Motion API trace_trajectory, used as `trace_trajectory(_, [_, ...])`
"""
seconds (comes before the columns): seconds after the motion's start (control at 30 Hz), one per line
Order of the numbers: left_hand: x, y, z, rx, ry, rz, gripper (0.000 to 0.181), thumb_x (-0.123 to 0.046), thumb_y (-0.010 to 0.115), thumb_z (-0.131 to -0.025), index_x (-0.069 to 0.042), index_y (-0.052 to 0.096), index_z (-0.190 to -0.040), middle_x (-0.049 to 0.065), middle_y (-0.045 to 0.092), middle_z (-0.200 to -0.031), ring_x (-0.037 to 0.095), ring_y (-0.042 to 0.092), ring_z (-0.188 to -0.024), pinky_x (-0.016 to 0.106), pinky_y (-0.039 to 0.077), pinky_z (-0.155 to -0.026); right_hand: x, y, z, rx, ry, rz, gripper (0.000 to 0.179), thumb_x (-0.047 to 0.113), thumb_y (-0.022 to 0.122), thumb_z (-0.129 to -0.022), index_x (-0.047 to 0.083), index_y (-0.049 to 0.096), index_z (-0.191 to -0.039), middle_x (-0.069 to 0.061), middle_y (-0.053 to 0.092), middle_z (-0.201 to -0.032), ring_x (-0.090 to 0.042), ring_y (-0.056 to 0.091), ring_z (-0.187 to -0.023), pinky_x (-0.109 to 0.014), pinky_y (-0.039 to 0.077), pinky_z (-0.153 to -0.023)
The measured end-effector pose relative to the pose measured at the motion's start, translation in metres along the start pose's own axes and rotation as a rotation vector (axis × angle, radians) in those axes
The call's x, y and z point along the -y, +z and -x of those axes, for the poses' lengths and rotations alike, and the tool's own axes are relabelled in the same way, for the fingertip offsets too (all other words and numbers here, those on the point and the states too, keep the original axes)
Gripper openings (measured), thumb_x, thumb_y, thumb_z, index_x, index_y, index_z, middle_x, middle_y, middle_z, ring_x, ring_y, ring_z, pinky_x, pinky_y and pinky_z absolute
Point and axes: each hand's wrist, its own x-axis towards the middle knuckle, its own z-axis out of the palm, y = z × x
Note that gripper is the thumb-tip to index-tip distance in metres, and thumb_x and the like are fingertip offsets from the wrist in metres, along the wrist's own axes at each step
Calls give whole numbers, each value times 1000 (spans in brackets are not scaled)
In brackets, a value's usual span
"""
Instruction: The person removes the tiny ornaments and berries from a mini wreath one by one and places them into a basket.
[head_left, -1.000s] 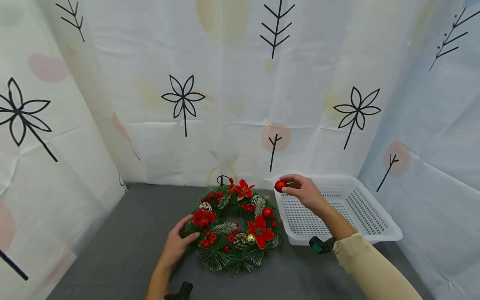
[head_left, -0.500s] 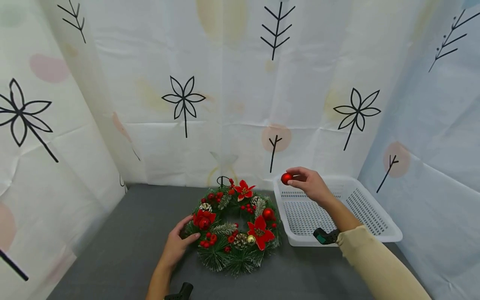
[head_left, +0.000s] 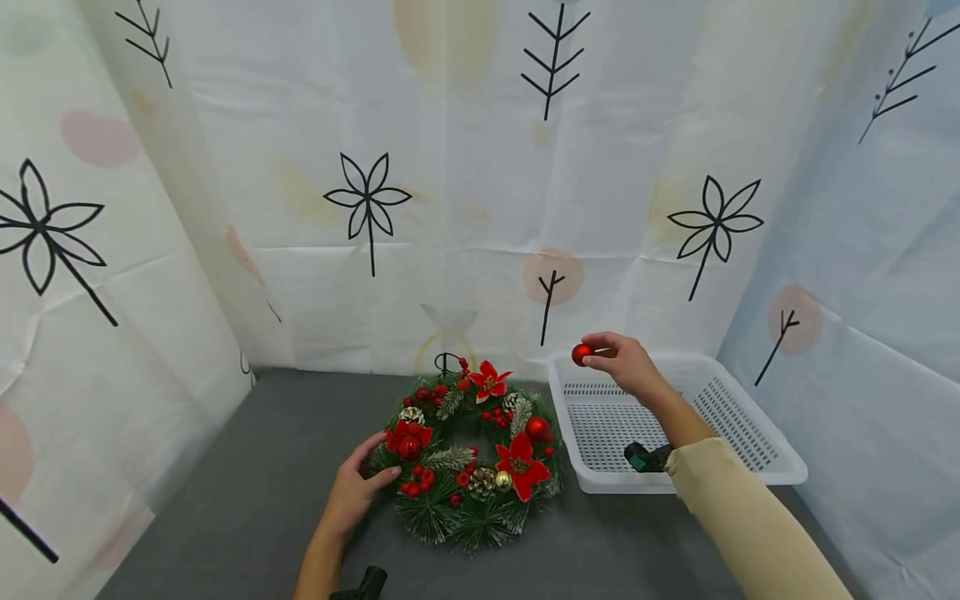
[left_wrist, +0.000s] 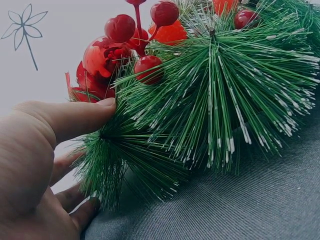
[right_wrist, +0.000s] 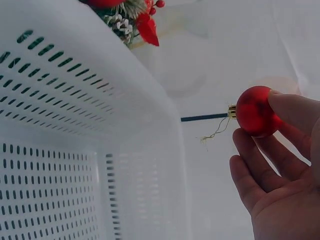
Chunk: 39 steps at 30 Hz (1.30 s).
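Observation:
A green Christmas wreath [head_left: 483, 521] with red poinsettias, berries, pine cones and baubles lies on the dark table. My left hand [head_left: 352, 492] holds its left edge. In the left wrist view the thumb [left_wrist: 82, 120] lies against the needles near the red berries, the other fingers on the far side of a pine sprig. My right hand [head_left: 630, 367] pinches a shiny red Christmas ball [head_left: 582, 354] above the back left rim of the white basket. In the right wrist view, the ball [right_wrist: 256, 111] has a gold cap and a thin gold string loop hanging free.
The white perforated plastic basket [head_left: 757, 477] stands right of the wreath, near the back wall. White cloth [head_left: 480, 292] printed with black plants surrounds the grey table [head_left: 247, 517] at the back and both sides.
My right hand has lifted the red Christmas ball slightly and moved it right, from beside the wreath's upper right to over the basket's back left rim. The left hand and wreath stay put.

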Motion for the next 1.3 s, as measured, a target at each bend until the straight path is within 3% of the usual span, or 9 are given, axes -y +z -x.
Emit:
trace_trajectory(0.27, [-3, 0, 2, -2, -3, 5, 64, -11, 75, -86, -3, 47, -143, 21, 38, -149, 39, 30, -138, 57, 26, -108, -14, 0, -8, -4, 45, 8, 42, 12, 62, -97, -4, 52, -135, -25, 54, -131, -40, 54, -115, -55, 40, -98])
trace_trajectory(0.73, [-3, 0, 3, -5, 7, 0, 63, -11, 75, -85, -4, 48, -142, 21, 39, -149, 40, 29, -138, 58, 26, -107, -44, 12, -20, 5, 226, 13, 43, 15, 61, -97, -1, 51, -136, -25, 50, -135, -41, 47, -120, -54, 40, -99])
trace_trajectory(0.93, [-2, 1, 2, -4, 12, 7, 64, -10, 75, -86, -2, 47, -143, 22, 38, -149, 41, 28, -139, 58, 25, -108, -51, 18, -20, 4, 247, 17, 43, 16, 61, -97, -2, 51, -135, -25, 50, -135, -41, 45, -122, -56, 39, -99])
trace_trajectory(1.07, [-21, 2, 9, 9, 1, 27, 62, -5, 73, -86, 3, 46, -141, 25, 37, -148, 43, 27, -139, 58, 24, -108, -58, 22, -20, 6, 242, 13, 42, 15, 61, -97, -3, 52, -134, -25, 50, -135, -41, 47, -121, -54, 41, -97])
trace_trajectory(1.17, [-22, 2, 9, 13, -5, 40, 62, -3, 73, -86, 3, 46, -141, 25, 37, -148, 42, 26, -139, 58, 23, -109, -63, 25, -21, 8, 246, -3, 41, 15, 60, -97, -3, 53, -134, -26, 50, -134, -40, 48, -119, -53, 42, -97])
trace_trajectory(1.3, [-3, 1, 2, 9, 8, 42, 64, -6, 74, -86, -1, 45, -143, 22, 37, -149, 39, 26, -140, 56, 23, -110, -68, 29, -23, 14, 261, -30, 42, 14, 61, -97, -4, 52, -134, -26, 51, -134, -40, 49, -117, -52, 42, -97])
